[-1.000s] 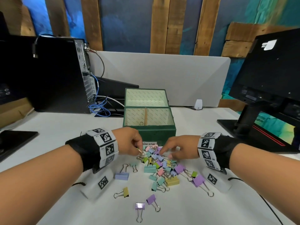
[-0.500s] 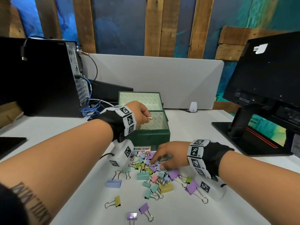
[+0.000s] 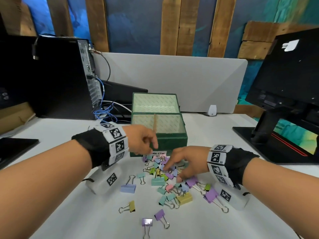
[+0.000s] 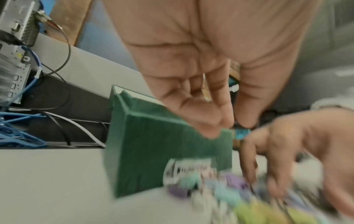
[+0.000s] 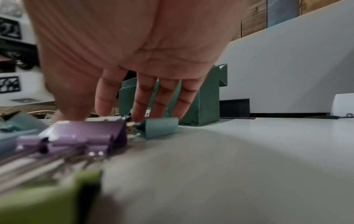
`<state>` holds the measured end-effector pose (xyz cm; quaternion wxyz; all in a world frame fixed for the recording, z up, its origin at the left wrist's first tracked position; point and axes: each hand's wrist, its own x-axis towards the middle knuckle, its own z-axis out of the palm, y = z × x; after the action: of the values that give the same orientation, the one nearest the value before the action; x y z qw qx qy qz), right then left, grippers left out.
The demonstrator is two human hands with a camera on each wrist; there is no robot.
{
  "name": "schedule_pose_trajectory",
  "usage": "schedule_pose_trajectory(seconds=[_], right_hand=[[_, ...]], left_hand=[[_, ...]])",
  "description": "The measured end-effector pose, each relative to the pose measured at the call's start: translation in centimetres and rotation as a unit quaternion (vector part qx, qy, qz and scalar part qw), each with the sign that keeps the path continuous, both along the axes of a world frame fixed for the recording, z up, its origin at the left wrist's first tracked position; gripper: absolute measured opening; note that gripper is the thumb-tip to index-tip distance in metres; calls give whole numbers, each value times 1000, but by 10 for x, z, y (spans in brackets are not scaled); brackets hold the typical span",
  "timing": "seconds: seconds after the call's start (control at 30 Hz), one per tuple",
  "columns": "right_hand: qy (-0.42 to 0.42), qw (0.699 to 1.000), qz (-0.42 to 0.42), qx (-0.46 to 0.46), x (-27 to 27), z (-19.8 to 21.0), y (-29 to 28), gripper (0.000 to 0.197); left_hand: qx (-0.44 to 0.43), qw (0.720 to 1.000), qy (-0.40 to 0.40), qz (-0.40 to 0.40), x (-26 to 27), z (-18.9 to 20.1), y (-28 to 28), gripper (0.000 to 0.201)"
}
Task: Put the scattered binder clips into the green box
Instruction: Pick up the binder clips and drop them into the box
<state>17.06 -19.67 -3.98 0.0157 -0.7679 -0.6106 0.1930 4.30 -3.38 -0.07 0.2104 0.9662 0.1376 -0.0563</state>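
White flat tabletop (image 3: 215, 135) filling the lower frame. At centre, open green fabric-covered box (image 3: 170, 141); just below it, heap of pastel metal binder clips (image 3: 165, 176). Black computer tower (image 3: 57, 78) upper left, black monitor stand (image 3: 269, 135) right.

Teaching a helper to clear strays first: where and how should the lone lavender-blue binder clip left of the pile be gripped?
Probably best to grip the lavender-blue binder clip across its folded body, from above, thumb and finger on the two flat faces. It lies flat on the table, apart from the pile, its wire handles pointing away toward the green box; the thin handles offer less to hold.
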Motion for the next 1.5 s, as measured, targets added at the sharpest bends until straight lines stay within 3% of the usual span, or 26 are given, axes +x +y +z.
schedule_pose_trajectory(seconds=[0.1, 0.17, 0.27, 0.63, 1.1, 1.27, 1.4, 1.5], right_hand=[[-15, 1000, 5, -17, -2, 0, 0, 42], [-22, 1000, 3, -21, -2, 0, 0, 39], [-34, 999, 1, -11, -3, 1, 0, 32], [-43, 999, -8, 20, 0, 0, 0, 19], [-34, 996, -44, 64, 3, 0, -3, 19], [18, 981, -89, 171, 8, 30, -4, 17], [-10, 960, -134, 246, 21, 64, 16, 14], [-47, 955, -154, 250, 30, 74, 38, 16]], left_hand=[[61, 991, 115, -32, -13, -15, -1, 26], [110, 984, 139, -34, -17, -22, 0, 37], [110, 983, 143, -27, -17, -29, -1, 39], [106, 988, 100, -44, -10, -45, -1, 19], [113, 992, 39, -48, -7, -52, 8, 29], [114, 991, 39, -55, -6, -55, 9, 25], [110, 992, 40, -50, -7, -54, 8, 27], [105, 993, 42, -40, -8, -53, 7, 28]])
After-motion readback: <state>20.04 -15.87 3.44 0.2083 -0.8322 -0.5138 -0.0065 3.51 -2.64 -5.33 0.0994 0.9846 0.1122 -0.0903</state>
